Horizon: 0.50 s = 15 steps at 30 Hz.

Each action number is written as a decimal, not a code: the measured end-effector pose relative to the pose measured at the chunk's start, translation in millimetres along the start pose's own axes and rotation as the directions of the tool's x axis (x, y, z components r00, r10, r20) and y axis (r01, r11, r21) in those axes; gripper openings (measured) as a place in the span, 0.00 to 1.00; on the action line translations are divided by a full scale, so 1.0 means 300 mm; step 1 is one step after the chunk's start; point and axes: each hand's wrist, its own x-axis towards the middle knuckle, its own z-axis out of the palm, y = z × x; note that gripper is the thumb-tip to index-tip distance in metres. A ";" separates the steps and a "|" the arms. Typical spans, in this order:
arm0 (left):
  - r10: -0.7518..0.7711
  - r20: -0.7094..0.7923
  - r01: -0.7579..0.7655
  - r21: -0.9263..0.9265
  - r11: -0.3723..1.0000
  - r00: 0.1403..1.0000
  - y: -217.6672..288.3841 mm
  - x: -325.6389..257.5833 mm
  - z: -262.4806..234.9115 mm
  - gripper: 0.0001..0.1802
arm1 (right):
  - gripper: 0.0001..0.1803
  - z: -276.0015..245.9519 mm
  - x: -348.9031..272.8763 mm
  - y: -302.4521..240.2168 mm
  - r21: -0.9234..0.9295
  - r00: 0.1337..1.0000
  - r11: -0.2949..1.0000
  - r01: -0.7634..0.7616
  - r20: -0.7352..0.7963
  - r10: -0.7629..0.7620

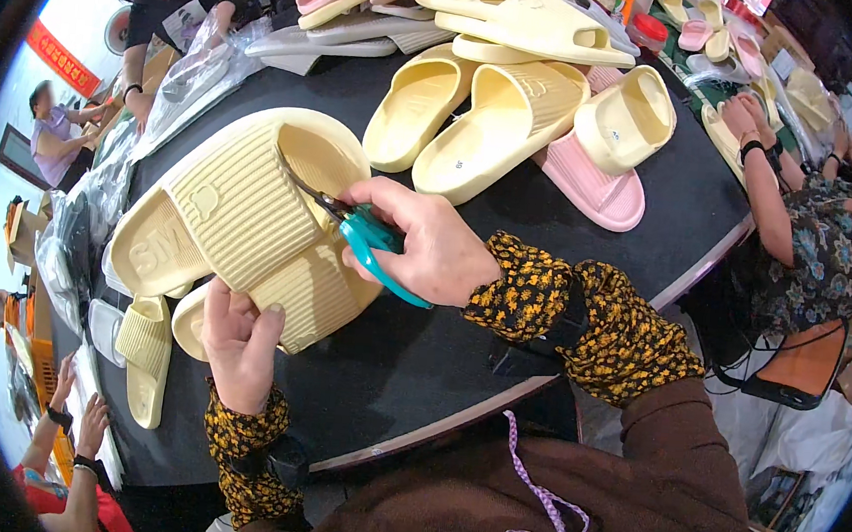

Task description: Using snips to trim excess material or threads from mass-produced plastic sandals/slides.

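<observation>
A pair of large cream slide sandals [250,207] lies before me, one partly over the other. My left hand [242,342] grips the near slipper's strap edge between thumb and fingers. In my right hand [428,241] are scissors [375,247] with teal handles and dark blades. The blades reach into the foot opening of the upper slipper, at the edge of its ribbed strap; their tips are partly hidden there. The strap carries a raised bear-shaped outline.
More cream slippers [502,127] and a pink slipper [593,179] are piled beyond on the black table [418,365]. A small yellow slipper [145,359] lies at left, near clear plastic bags [72,248]. Co-workers sit around; a phone-like orange-backed object [801,361] is at right.
</observation>
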 end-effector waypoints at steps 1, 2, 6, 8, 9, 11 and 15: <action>0.004 0.003 -0.004 0.001 1.000 1.000 0.001 0.001 0.003 0.29 | 0.19 0.000 0.001 0.007 0.003 0.999 0.999 0.034 -0.023 -0.034; 0.004 0.002 -0.004 0.002 1.000 1.000 0.000 0.003 0.004 0.29 | 0.19 -0.005 0.001 0.010 0.003 0.999 0.999 0.034 -0.022 -0.034; -0.018 -0.007 0.018 0.048 0.999 1.000 -0.013 0.002 -0.022 0.29 | 0.25 -0.007 0.008 -0.007 0.046 0.993 0.995 -0.092 0.076 0.088; -0.051 0.007 0.051 0.055 0.997 0.999 -0.017 0.007 -0.034 0.27 | 0.25 -0.004 0.008 -0.021 -0.032 0.993 0.995 -0.096 0.060 0.098; 0.014 -0.031 -0.014 0.008 1.000 0.999 -0.009 0.010 -0.014 0.27 | 0.25 -0.001 0.006 -0.005 -0.006 0.998 0.999 -0.053 0.035 0.053; -0.020 0.003 0.020 -0.052 0.998 1.000 -0.009 0.020 -0.010 0.28 | 0.22 -0.009 0.002 0.009 -0.026 0.993 0.999 0.020 -0.118 -0.023; -0.016 0.013 0.017 -0.126 0.992 1.000 -0.004 0.014 -0.031 0.26 | 0.23 -0.030 0.021 0.020 -0.023 0.971 1.000 -0.017 -0.239 0.011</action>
